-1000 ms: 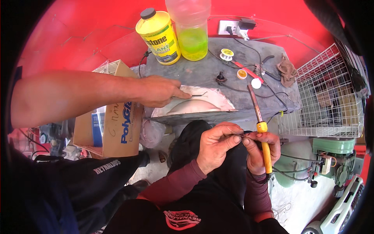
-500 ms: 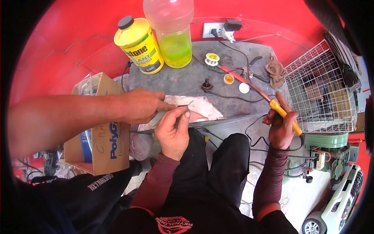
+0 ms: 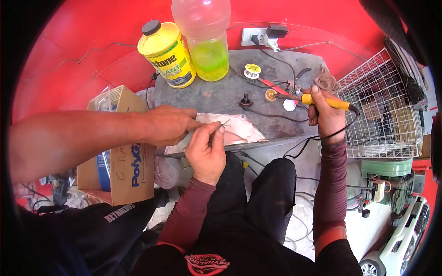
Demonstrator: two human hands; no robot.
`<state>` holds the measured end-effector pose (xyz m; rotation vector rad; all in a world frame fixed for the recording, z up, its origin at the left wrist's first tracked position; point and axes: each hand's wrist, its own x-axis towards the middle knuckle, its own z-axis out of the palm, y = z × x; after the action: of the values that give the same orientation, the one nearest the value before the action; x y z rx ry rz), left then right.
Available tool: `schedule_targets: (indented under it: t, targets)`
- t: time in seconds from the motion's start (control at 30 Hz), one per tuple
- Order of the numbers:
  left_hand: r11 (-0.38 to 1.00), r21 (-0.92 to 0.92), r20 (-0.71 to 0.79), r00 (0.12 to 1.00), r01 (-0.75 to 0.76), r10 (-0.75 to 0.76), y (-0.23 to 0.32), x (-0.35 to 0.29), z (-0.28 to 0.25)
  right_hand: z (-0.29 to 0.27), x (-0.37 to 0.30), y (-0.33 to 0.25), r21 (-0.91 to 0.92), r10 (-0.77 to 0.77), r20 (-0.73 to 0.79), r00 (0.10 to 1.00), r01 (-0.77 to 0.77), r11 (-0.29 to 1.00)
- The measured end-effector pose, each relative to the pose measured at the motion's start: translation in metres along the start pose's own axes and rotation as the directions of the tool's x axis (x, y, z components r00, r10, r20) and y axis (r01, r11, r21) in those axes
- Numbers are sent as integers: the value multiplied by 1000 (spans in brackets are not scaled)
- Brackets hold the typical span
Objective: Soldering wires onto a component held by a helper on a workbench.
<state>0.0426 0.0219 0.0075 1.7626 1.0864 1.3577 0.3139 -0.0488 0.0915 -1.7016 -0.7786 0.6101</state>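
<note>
My right hand [image 3: 329,112] grips the yellow handle of a soldering iron [image 3: 338,103] at the right of the bench. The iron points left, its tip at a small round tin of amber paste [image 3: 270,95]. At the bench's front edge my left hand [image 3: 207,152] pinches a thin dark wire [image 3: 225,123] between thumb and forefinger. Another person's hand [image 3: 170,124] reaches in from the left, its forefinger at the same wire. Under the wire lies a whitish scrap sheet [image 3: 244,129]. A white round lid [image 3: 289,105] sits beside the tin.
A solder spool [image 3: 252,71], a black connector [image 3: 246,100] with a cable and pliers [image 3: 303,72] lie on the grey bench [image 3: 202,99]. Behind stand a yellow bottle [image 3: 168,55] and a clear bottle of green liquid [image 3: 209,60]. A cardboard box [image 3: 133,184] is left, a white wire basket [image 3: 391,110] right.
My right hand has risen and swung the soldering iron from a steep slant to nearly level, bringing its tip to the paste tin. My left hand and the other person's hand stay nearly still.
</note>
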Motion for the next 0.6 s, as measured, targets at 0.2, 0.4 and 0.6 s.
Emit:
schedule_targets:
  t: [0.2,0.4,0.6]
  targets:
    - [1000,-27,-33,999,6,-7,-2,-1,2,2,27,4,142,111,-199,974,-84,986]
    - [999,-47,-43,999,19,-21,-5,-2,3,-52,19,52,668,292,-36,956,-194,719]
    - [999,-37,-20,999,35,-36,-1,-1,0,-12,-11,31,329,104,-178,978,-40,943]
